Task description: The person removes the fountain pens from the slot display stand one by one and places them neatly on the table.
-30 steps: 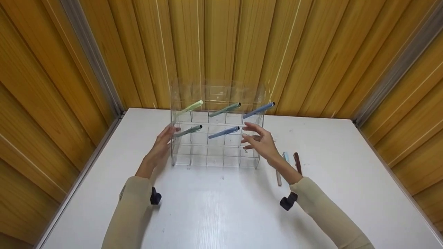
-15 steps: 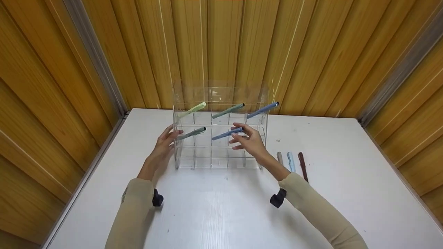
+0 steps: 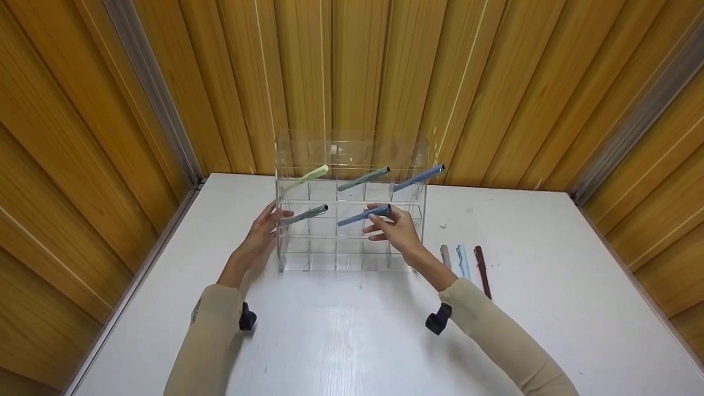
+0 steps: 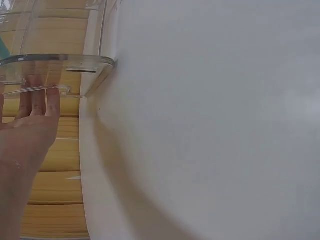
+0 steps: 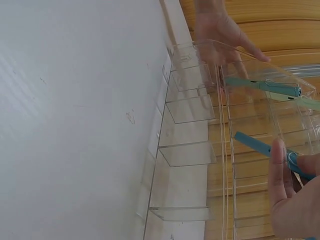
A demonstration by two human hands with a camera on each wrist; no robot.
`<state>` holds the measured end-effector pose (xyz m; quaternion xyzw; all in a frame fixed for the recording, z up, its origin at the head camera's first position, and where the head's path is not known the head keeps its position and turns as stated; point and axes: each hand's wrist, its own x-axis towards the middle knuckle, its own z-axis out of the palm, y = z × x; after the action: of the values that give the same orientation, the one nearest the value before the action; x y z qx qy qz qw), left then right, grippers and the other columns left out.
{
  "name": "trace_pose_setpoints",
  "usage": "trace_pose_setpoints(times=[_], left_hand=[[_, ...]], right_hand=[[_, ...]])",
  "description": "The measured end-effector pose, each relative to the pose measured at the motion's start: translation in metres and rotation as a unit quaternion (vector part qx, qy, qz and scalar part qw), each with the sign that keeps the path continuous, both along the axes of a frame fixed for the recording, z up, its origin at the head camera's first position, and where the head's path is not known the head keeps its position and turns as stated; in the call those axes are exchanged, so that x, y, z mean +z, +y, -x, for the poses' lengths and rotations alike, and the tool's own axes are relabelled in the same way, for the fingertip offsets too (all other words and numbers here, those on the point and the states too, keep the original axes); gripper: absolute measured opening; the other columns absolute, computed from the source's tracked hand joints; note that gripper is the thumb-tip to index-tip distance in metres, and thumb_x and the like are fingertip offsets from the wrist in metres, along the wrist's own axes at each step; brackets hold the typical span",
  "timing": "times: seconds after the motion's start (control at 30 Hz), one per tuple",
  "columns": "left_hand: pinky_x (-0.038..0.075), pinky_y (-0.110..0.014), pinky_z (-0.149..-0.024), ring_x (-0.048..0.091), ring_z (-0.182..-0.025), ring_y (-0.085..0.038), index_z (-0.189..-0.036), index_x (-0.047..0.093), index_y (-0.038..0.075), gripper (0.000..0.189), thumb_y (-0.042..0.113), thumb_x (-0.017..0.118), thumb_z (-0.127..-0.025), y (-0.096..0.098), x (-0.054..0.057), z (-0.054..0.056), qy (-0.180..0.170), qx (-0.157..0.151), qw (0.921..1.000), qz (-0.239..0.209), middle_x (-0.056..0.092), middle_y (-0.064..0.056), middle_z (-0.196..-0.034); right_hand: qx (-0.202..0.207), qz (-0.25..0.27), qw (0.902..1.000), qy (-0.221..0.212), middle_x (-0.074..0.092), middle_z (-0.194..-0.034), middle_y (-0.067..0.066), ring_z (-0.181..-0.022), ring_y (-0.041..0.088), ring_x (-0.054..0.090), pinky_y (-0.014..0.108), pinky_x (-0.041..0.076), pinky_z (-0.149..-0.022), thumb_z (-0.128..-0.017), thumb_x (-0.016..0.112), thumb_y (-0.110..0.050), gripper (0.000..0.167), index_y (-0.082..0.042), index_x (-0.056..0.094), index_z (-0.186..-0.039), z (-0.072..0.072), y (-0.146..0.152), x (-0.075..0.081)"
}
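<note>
A clear acrylic pen rack (image 3: 352, 203) with tiered slots stands on the white table. My left hand (image 3: 258, 234) grips its left side, thumb at the front edge; in the left wrist view several fingers (image 4: 38, 102) lie along the side panel (image 4: 55, 59). My right hand (image 3: 404, 235) pinches a blue pen (image 3: 351, 219) between thumb and fingers, in the middle of the lower occupied row. Its barrel (image 5: 250, 142) slants into the rack in the right wrist view. To its left in that row rests a dark green pen (image 3: 308, 214).
In the row above lean a light green pen (image 3: 309, 176), a green pen (image 3: 364, 179) and a blue pen (image 3: 421, 177). Right of the rack lie a grey pen (image 3: 445, 254), a light blue pen (image 3: 463, 259) and a dark red pen (image 3: 482, 268). Wood-patterned walls (image 3: 357, 71) enclose the table.
My right hand has moved left from the rack's right side to the middle blue pen and now pinches it. My left hand stays at the rack's left side.
</note>
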<state>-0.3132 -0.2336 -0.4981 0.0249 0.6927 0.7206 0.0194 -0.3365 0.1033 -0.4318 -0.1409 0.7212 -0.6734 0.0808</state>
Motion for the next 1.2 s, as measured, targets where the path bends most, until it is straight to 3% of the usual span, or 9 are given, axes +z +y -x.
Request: trace_pose_setpoints(times=[0.3, 0.5, 0.73, 0.9, 1.2], left_hand=[[0.005, -0.059, -0.132, 0.014, -0.163, -0.034, -0.17, 0.009, 0.024, 0.069, 0.052, 0.036, -0.113, -0.007, 0.002, 0.002, -0.012, -0.008, 0.9986, 0.051, 0.04, -0.016, -0.162], [0.006, -0.055, -0.133, 0.015, -0.163, -0.034, -0.17, 0.007, 0.023, 0.067, 0.05, 0.032, -0.113, -0.01, 0.002, 0.002, -0.002, -0.012, 0.9986, 0.051, 0.039, -0.016, -0.161], [0.002, -0.057, -0.132, 0.008, -0.164, -0.035, -0.17, 0.002, 0.024, 0.071, 0.055, 0.031, -0.113, -0.009, 0.001, 0.004, -0.01, -0.016, 0.9983, 0.056, 0.037, -0.017, -0.164], [0.001, -0.058, -0.132, 0.011, -0.164, -0.035, -0.17, 0.003, 0.023, 0.069, 0.051, 0.031, -0.114, -0.01, -0.001, 0.005, -0.004, -0.019, 0.9986, 0.049, 0.037, -0.017, -0.162], [0.001, -0.055, -0.133, 0.013, -0.163, -0.033, -0.17, 0.004, 0.024, 0.069, 0.05, 0.033, -0.114, -0.007, -0.003, 0.007, -0.009, -0.021, 0.9991, 0.037, 0.037, -0.018, -0.162]], right_hand=[[-0.025, 0.024, 0.9992, 0.017, 0.07, -0.122, 0.013, -0.076, 0.007, 0.072, 0.021, 0.061, -0.067, -0.108, 0.058, -0.006, 0.035, 0.002, 0.059, -0.142, -0.005, 0.005, 0.005], [-0.049, 0.045, 0.9971, 0.037, 0.067, -0.123, 0.011, -0.08, 0.008, 0.072, 0.021, 0.061, -0.068, -0.11, 0.053, -0.007, 0.035, -0.001, 0.056, -0.144, -0.009, 0.017, 0.008], [-0.076, 0.05, 0.9936, 0.066, 0.069, -0.121, 0.013, -0.103, 0.012, 0.069, 0.024, 0.061, -0.088, -0.109, 0.054, -0.005, 0.034, 0.002, 0.056, -0.142, -0.014, 0.032, 0.01], [-0.076, 0.081, 0.9917, 0.065, 0.064, -0.128, 0.015, -0.114, 0.013, 0.069, 0.031, 0.057, -0.103, -0.11, 0.05, -0.004, 0.034, 0.004, 0.05, -0.143, -0.018, 0.04, 0.01], [-0.059, 0.142, 0.9866, 0.054, 0.048, -0.128, 0.012, -0.115, 0.012, 0.067, 0.037, 0.055, -0.106, -0.114, 0.036, -0.005, 0.032, 0.0, 0.032, -0.145, -0.023, 0.06, 0.016]])
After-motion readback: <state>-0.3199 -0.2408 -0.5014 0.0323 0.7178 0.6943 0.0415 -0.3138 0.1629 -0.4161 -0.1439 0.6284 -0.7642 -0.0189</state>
